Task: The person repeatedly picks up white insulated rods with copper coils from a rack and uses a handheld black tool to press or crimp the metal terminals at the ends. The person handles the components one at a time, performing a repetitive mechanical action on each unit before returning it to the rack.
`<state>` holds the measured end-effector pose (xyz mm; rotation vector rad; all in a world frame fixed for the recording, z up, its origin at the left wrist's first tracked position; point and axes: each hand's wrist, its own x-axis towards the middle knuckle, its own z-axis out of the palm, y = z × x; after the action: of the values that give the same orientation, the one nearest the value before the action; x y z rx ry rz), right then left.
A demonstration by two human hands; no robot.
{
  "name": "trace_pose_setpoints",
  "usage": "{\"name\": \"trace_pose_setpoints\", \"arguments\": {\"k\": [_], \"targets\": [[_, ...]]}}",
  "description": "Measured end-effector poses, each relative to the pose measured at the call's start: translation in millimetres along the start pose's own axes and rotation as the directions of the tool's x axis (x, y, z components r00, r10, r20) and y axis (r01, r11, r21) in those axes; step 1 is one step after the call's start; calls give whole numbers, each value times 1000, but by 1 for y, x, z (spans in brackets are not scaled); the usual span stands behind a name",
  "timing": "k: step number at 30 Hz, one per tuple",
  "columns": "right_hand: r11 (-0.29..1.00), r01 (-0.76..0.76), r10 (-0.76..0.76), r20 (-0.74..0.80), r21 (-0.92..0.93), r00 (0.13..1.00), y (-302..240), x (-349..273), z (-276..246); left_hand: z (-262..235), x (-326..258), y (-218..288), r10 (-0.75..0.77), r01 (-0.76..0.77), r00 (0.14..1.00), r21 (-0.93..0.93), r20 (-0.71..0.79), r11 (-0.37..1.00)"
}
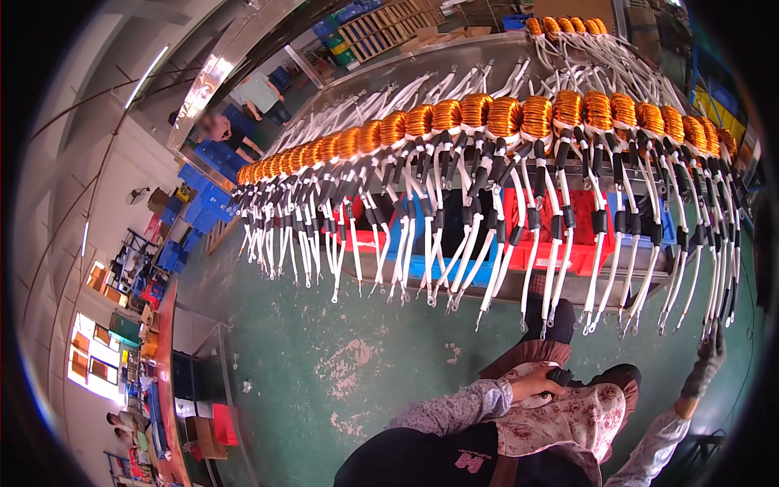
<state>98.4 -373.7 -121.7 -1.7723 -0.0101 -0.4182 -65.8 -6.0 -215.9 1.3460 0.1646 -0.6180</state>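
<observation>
A long row of copper-wound ring coils lies along the edge of a metal rack. White sleeved leads with black tube pieces and metal lugs at their ends hang down from them. My right hand, in a grey glove, reaches up at the far right. Its fingers close around the lower end of a hanging lead. Low in front of my body, my left hand is closed on small black pieces; their exact kind is hard to make out.
Red bins and a blue bin stand behind the hanging leads. More coils lie at the back of the rack. Two people are near stacked blue crates at the far left. A long workbench runs along the left.
</observation>
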Motion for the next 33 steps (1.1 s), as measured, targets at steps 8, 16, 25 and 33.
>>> {"name": "trace_pose_setpoints", "arguments": {"k": [8,16,25,33], "targets": [[822,-160,250,-94,546,964,-54,-12,36,0,2,-2,-21,21,1000,3,1,1000],[951,-51,47,21,304,999,68,33,-13,0,7,-13,9,-9,999,-12,-34,1000],[504,-368,79,383,782,921,20,32,17,-4,2,-8,-31,31,999,-15,-10,999],[755,-376,478,-59,537,876,-78,-12,60,-3,1,-2,-99,98,995,-86,-10,991]]}}
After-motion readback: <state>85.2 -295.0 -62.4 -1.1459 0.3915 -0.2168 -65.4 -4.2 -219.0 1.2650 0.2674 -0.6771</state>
